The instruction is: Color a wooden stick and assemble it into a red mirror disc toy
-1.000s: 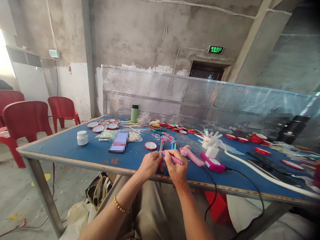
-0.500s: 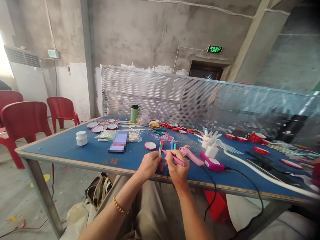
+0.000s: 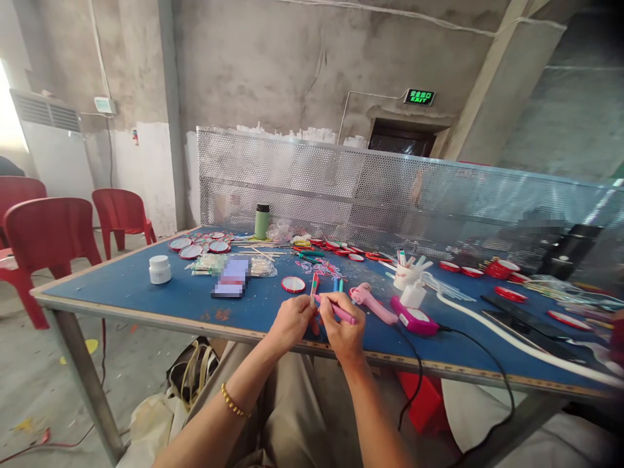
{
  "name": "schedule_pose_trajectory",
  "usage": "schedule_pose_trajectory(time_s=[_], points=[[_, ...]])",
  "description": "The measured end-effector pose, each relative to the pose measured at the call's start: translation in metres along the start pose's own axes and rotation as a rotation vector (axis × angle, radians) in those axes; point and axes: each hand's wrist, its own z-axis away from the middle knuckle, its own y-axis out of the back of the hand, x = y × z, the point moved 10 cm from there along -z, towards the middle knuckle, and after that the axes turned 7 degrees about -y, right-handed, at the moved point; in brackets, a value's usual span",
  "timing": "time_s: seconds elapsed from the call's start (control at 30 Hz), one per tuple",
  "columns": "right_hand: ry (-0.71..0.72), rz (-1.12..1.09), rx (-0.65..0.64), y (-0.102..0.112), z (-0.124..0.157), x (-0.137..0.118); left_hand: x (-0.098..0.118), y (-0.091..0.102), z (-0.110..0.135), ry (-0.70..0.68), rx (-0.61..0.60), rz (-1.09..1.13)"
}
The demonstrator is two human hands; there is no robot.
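Close to the table's front edge, my left hand (image 3: 294,320) pinches a slim strip (image 3: 314,284) with red and green on its upper part; the strip stands up from the fingers. My right hand (image 3: 347,331) grips a pink marker pen (image 3: 345,315), its tip against or very near the strip's lower part. Just beyond the left hand lies a round white disc (image 3: 293,285) with a red rim. Blue and teal pens (image 3: 338,285) lie behind the right hand. To its right rests a pink curved hand tool (image 3: 373,303). The fingers hide the strip's lower end.
On the blue table (image 3: 117,286) are a white jar (image 3: 159,270), a phone (image 3: 232,276), a green bottle (image 3: 262,223) and a cup of pens (image 3: 403,276). A magenta box (image 3: 413,316) trails a black cable. A perforated metal screen (image 3: 292,182) stands along the back.
My right hand and the pink marker have shifted slightly left, towards the strip. My left hand stays in almost the same place.
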Motion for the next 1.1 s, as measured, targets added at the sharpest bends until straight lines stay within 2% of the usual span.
schedule_pose_trajectory(time_s=[0.47,1.1], points=[[0.026,0.028,0.023,0.0013,-0.0006,-0.0019,0.0015,0.001,0.0,0.008,-0.004,0.002],[-0.018,0.03,0.041,0.0036,0.0009,0.004,0.0005,0.0007,0.0004,0.041,-0.009,-0.001]])
